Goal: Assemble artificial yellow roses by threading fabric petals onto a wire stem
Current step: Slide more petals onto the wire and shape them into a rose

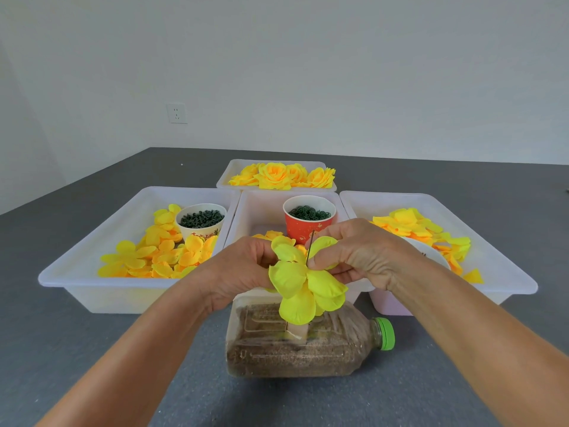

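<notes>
A dark grey, matte counter (77, 334) is running back to a plain white wall (308, 72). Both the left hand (237, 272) and the right hand (360, 257) are pinching soft yellow fabric petals (303, 285) threaded on a thin dark wire stem (310, 246), which is standing above a clear, sand-filled plastic bottle (292, 349) lying near the counter's front edge.

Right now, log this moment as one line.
step: threading petal | left hand: grips petal layer | right hand: pinches it at wire stem | stem stands from bottle
</notes>
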`<state>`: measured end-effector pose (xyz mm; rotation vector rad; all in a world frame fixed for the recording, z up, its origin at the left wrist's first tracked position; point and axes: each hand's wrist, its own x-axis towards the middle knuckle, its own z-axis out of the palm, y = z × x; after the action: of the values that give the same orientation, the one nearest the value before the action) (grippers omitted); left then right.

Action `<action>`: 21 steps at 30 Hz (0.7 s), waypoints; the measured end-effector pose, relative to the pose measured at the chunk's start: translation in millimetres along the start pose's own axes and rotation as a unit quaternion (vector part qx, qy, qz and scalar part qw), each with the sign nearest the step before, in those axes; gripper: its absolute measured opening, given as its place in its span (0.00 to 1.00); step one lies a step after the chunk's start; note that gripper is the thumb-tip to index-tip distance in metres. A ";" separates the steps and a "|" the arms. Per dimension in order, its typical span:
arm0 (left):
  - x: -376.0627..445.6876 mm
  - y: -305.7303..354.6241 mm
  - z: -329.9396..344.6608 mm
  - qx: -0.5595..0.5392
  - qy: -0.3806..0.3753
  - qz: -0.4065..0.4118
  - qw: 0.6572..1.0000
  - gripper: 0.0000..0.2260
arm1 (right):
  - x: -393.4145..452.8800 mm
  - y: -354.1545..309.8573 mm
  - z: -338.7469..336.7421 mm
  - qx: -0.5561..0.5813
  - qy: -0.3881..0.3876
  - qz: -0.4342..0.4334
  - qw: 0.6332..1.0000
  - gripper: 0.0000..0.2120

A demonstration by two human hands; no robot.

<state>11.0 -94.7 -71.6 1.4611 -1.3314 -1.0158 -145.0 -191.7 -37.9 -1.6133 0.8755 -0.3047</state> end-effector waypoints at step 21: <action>2.9 10.6 5.6 -0.045 0.121 -0.109 0.986 0.14 | -4.9 1.5 3.2 -0.057 0.050 -0.016 0.997 0.13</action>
<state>3.0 -98.4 -63.0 1.6290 -0.9583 -0.9857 -146.9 -186.0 -38.7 -1.7310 0.9600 -0.3662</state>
